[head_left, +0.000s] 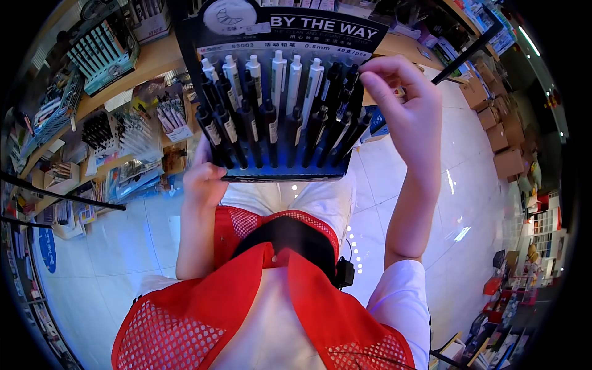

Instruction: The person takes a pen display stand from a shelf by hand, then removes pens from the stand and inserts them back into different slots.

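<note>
The left hand (205,182) is closed on the lower left corner of a dark cardboard display box (320,44), its thumb at the front edge. The box is held up in front of the person's body, above the lap, with its tall back panel on the far side. The panel reads "BY THE WAY" in white letters, with "0.5mm" in a smaller line below and a round pale emblem (230,16) at its upper left. Slim mechanical pencils stand in rows in the box, clips and push buttons upward: white-barrelled pencils (278,80) along the back, and glossy black pencils (270,126) in the front rows and at the right end. The right hand (404,102) is raised at the box's upper right side, its fingers bent and the thumb and forefinger close together beside the tops of the black pencils; whether they grip one cannot be told. The person wears a red mesh vest (216,302) over a white shirt (401,290), and pale trousers (324,200). To the left, wooden shelves (154,58) carry a teal pen display (102,58), a blue wire basket (58,120) and several pen boxes. Brown cardboard boxes (509,161) are stacked on the right, beyond the pale tiled floor (459,203).
</note>
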{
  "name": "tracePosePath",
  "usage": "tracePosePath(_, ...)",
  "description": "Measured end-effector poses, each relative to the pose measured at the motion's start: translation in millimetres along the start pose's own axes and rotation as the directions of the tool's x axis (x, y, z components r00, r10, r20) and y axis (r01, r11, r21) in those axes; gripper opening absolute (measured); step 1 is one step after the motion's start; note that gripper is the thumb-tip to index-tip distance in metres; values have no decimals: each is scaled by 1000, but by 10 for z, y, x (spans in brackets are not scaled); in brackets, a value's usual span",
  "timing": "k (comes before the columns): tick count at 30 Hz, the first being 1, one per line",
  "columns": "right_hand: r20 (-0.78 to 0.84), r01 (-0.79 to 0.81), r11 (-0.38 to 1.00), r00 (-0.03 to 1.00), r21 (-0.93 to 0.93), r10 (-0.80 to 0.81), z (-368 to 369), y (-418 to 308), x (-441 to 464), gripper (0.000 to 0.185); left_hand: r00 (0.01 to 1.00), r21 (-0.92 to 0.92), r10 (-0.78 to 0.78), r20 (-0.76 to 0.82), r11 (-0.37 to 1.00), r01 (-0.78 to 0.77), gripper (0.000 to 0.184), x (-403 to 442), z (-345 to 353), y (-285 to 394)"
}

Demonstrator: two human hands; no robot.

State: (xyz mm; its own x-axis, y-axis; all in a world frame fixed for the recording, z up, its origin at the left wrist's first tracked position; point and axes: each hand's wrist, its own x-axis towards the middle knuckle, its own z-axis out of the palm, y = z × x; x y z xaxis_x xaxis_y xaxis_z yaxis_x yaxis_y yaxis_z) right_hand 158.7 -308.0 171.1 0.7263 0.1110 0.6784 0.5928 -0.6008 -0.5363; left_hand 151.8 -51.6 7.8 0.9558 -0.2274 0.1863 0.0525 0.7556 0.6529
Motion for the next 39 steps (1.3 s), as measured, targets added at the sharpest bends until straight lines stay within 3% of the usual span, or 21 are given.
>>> tracePosePath(2,45,20,1000,999,-12,-19,2,1,-30,17,999,-35,9,48,999,-7,81,-18,-75,-11)
tracePosePath(5,87,69,995,994,-73,-62,1,-21,-73,19,996,-21,-47,-82,999,45,91,-45,61,37)
tracePosePath(11,102,84,994,992,-70,-76,63,34,-103,20,1000,13,-28,-9,1000,28,93,-6,81,15)
tracePosePath(15,108,78,993,992,-85,-69,55,93,-95,17,1000,-56,-19,18,998,20,81,8,-83,-69)
tracePosePath(18,140,-109,992,985,66,99,50,103,-104,15,999,-53,-29,16,998,30,81,18,-92,-74)
tracePosePath(24,153,-8,998,988,-62,17,36,185,-104,15,999,-17,-30,30,999,30,80,44,-43,-85)
tracePosePath(27,69,-51,998,996,-36,53,60,208,-110,13,999,-22,-39,21,999,39,80,49,-72,-108)
tracePosePath(30,-116,-96,981,986,171,117,33,184,-104,10,999,-12,-42,8,999,42,80,42,-116,-116)
tracePosePath(35,-469,12,940,869,341,159,-209,77,-98,13,996,-56,-81,-26,995,79,81,-55,-296,-137)
tracePosePath(39,-602,168,869,780,465,171,-329,300,-64,17,984,-28,-139,-109,990,136,80,-209,-528,-108)
